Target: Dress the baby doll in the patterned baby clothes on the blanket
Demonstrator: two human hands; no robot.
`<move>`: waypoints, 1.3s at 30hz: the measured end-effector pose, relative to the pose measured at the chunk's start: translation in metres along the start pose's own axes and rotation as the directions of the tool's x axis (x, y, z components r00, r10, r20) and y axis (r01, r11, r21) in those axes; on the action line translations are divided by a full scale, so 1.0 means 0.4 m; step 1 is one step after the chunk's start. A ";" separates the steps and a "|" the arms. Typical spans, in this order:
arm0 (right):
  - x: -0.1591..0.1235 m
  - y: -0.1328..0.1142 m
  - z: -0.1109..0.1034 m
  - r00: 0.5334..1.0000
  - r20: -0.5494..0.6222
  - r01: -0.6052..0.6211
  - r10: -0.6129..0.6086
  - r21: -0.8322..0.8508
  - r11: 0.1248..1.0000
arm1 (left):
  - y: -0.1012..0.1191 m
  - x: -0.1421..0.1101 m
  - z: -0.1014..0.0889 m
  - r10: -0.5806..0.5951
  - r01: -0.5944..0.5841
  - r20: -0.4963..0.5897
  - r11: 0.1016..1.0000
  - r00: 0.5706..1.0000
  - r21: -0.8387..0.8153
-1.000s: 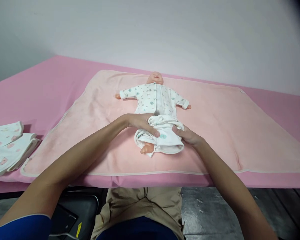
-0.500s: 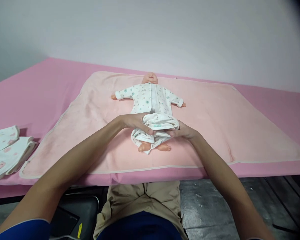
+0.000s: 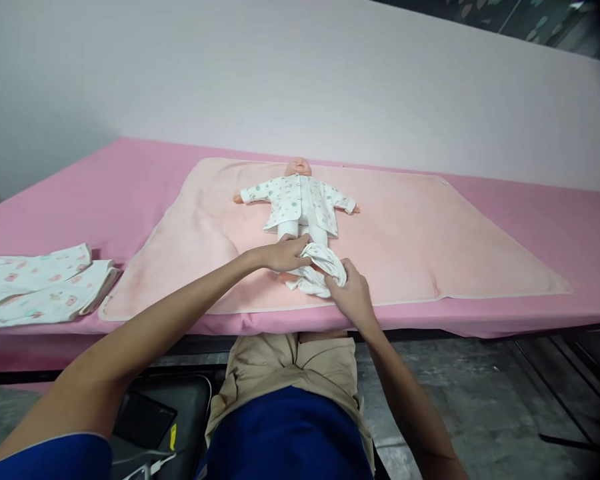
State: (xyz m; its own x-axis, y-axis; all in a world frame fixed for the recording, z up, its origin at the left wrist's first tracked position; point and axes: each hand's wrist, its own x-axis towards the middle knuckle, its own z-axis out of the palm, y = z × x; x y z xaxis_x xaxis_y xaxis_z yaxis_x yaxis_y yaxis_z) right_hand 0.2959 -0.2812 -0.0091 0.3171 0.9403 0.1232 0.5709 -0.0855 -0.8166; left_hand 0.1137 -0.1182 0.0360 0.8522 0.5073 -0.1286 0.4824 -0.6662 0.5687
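A baby doll (image 3: 299, 167) lies on its back, head toward the wall, in a white patterned jacket (image 3: 284, 201) with its arms spread. Its white-covered upper legs show below the jacket. Bunched round one lower leg are white patterned baby pants (image 3: 321, 285). My left hand (image 3: 287, 253) is closed on the left upper edge of the bunched pants, over the doll's legs. On the right side, my right hand (image 3: 351, 290) grips the pants' rim with thumb and fingers. One bare foot (image 3: 286, 277) shows left of the cloth; the other is mostly hidden.
Beneath the doll spreads a peach blanket (image 3: 405, 240) on a pink-covered table (image 3: 520, 207). Folded patterned baby clothes (image 3: 40, 283) lie at the left front edge. Below the table are a black chair (image 3: 190, 407) holding a dark flat device (image 3: 145, 420) and a white cable (image 3: 160, 465).
The pants have come down from the doll's thighs and now bunch at the lower leg on the right. Both hands have moved with them, and the camera view has shifted.
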 end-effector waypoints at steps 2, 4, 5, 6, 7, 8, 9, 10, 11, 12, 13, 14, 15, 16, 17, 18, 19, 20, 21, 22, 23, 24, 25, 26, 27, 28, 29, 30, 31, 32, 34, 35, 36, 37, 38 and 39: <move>-0.003 0.028 -0.001 0.995 -0.099 -0.015 0.004 -0.111 0.994 | 0.013 0.010 0.025 0.020 -0.017 -0.020 0.989 1.000 0.148; 0.008 0.048 -0.006 0.989 -0.143 0.003 -0.031 -0.193 0.981 | 0.025 0.023 0.045 0.020 -0.017 -0.010 0.968 1.000 0.251; 0.015 0.054 -0.009 0.990 -0.139 0.000 -0.030 -0.212 0.977 | 0.030 0.029 0.051 0.005 -0.002 -0.010 0.959 1.000 0.282; 0.022 0.059 -0.011 0.992 -0.123 -0.014 -0.012 -0.212 0.977 | 0.034 0.034 0.055 -0.014 0.017 -0.012 0.955 1.000 0.297; 0.030 0.063 -0.012 0.995 -0.098 -0.036 0.017 -0.193 0.981 | 0.037 0.037 0.058 -0.030 0.033 -0.015 0.954 0.999 0.299; 0.037 0.067 -0.012 0.997 -0.068 -0.056 0.046 -0.159 0.986 | 0.039 0.039 0.058 -0.035 0.039 -0.017 0.956 0.999 0.292; 0.045 0.071 -0.011 0.997 -0.039 -0.069 0.064 -0.114 0.991 | 0.038 0.039 0.058 -0.031 0.036 -0.022 0.960 0.999 0.276; 0.055 0.076 -0.009 0.997 -0.018 -0.074 0.073 -0.055 0.996 | 0.036 0.037 0.056 -0.020 0.028 -0.034 0.968 0.999 0.248; 0.065 0.080 -0.006 0.997 0.002 -0.074 0.074 0.020 0.997 | 0.031 0.035 0.054 -0.013 0.025 -0.058 0.979 0.998 0.202; 0.077 0.084 -0.003 0.997 0.035 -0.073 0.069 0.114 0.991 | 0.025 0.031 0.052 -0.017 0.029 -0.090 0.991 0.996 0.131; 0.090 0.086 0.000 0.995 0.082 -0.073 0.057 0.219 0.973 | 0.016 0.028 0.050 -0.030 0.034 -0.124 0.999 0.992 0.033; 0.104 0.087 0.002 0.991 0.130 -0.070 0.029 0.323 0.944 | 0.007 0.024 0.049 -0.049 0.036 -0.157 0.996 0.986 -0.086; 0.119 0.085 0.003 0.985 0.173 -0.058 -0.015 0.407 0.912 | -0.004 0.021 0.050 -0.070 0.031 -0.186 0.977 0.980 -0.210; 0.134 0.082 0.002 0.977 0.203 -0.032 -0.070 0.460 0.887 | -0.015 0.018 0.051 -0.084 0.012 -0.213 0.948 0.974 -0.318; 0.149 0.078 -0.001 0.967 0.220 0.006 -0.127 0.481 0.877 | -0.026 0.015 0.054 -0.087 -0.018 -0.244 0.917 0.966 -0.399; 0.166 0.074 -0.007 0.959 0.221 0.056 -0.179 0.471 0.880 | -0.037 0.013 0.057 -0.078 -0.058 -0.281 0.894 0.957 -0.445; 0.183 0.071 -0.014 0.952 0.215 0.109 -0.219 0.431 0.896 | -0.046 0.012 0.061 -0.065 -0.095 -0.323 0.884 0.944 -0.458; 0.200 0.070 -0.023 0.946 0.209 0.159 -0.249 0.370 0.915 | -0.055 0.012 0.064 -0.050 -0.122 -0.360 0.890 0.932 -0.439; 0.218 0.071 -0.034 0.942 0.205 0.200 -0.267 0.300 0.933 | -0.063 0.012 0.066 -0.028 -0.138 -0.389 0.910 0.921 -0.392; 0.235 0.075 -0.045 0.940 0.208 0.222 -0.272 0.235 0.946 | -0.069 0.013 0.066 0.003 -0.148 -0.410 0.935 0.912 -0.323; 0.251 0.080 -0.056 0.938 0.228 0.222 -0.263 0.188 0.957 | -0.074 0.014 0.064 0.038 -0.151 -0.419 0.959 0.907 -0.240; 0.266 0.085 -0.068 0.932 0.270 0.204 -0.242 0.164 0.965 | -0.077 0.016 0.059 0.072 -0.148 -0.416 0.977 0.906 -0.153; 0.280 0.091 -0.080 0.916 0.337 0.170 -0.218 0.166 0.971 | -0.079 0.016 0.051 0.100 -0.141 -0.402 0.987 0.910 -0.074; 0.293 0.096 -0.092 0.887 0.418 0.125 -0.197 0.192 0.973 | -0.079 0.015 0.041 0.121 -0.135 -0.375 0.991 0.919 -0.012; 0.305 0.100 -0.104 0.851 0.491 0.073 -0.185 0.239 0.968 | -0.078 0.012 0.029 0.131 -0.129 -0.340 0.991 0.931 0.028; 0.317 0.102 -0.114 0.820 0.541 0.019 -0.188 0.303 0.953 | -0.077 0.008 0.016 0.135 -0.126 -0.297 0.991 0.945 0.048; 0.329 0.103 -0.124 0.804 0.560 -0.034 -0.197 0.375 0.927 | -0.076 0.003 0.002 0.138 -0.129 -0.253 0.990 0.958 0.053; 0.342 0.101 -0.132 0.806 0.557 -0.081 -0.201 0.440 0.894 | -0.076 -0.003 -0.012 0.145 -0.140 -0.219 0.989 0.965 0.041; 0.354 0.098 -0.136 0.825 0.532 -0.113 -0.191 0.485 0.867 | -0.078 -0.007 -0.026 0.154 -0.153 -0.212 0.988 0.965 0.020; 0.367 0.092 -0.137 0.855 0.491 -0.115 -0.168 0.495 0.861 | -0.082 -0.009 -0.039 0.153 -0.158 -0.241 0.987 0.958 -0.002; 0.392 0.073 -0.126 0.919 0.373 -0.023 -0.129 0.377 0.926 | -0.098 0.000 -0.060 0.099 -0.106 -0.408 0.994 0.908 0.006; 0.403 0.060 -0.113 0.943 0.304 0.054 -0.136 0.262 0.963 | -0.108 0.012 -0.068 0.057 -0.042 -0.503 0.998 0.862 0.041; 0.414 0.044 -0.095 0.955 0.245 0.136 -0.165 0.134 0.982 | -0.118 0.030 -0.074 0.020 0.039 -0.576 0.995 0.817 0.091; 0.425 0.027 -0.073 0.956 0.209 0.208 -0.205 0.008 0.978 | -0.128 0.053 -0.078 -0.006 0.124 -0.617 0.981 0.787 0.148; 0.437 0.009 -0.049 0.951 0.202 0.259 -0.235 -0.104 0.960 | -0.135 0.078 -0.082 -0.025 0.196 -0.624 0.958 0.781 0.207; 0.449 -0.009 -0.023 0.946 0.209 0.288 -0.247 -0.202 0.936 | -0.140 0.104 -0.084 -0.036 0.244 -0.607 0.933 0.794 0.264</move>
State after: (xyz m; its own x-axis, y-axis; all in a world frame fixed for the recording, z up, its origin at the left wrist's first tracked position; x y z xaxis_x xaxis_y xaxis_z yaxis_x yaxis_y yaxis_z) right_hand 0.3579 -0.1150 0.0213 0.0015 0.9797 0.2003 0.7790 0.1245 -0.6145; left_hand 0.1153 -0.0413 0.0261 0.5360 0.7584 0.3708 0.7114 -0.6423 0.2853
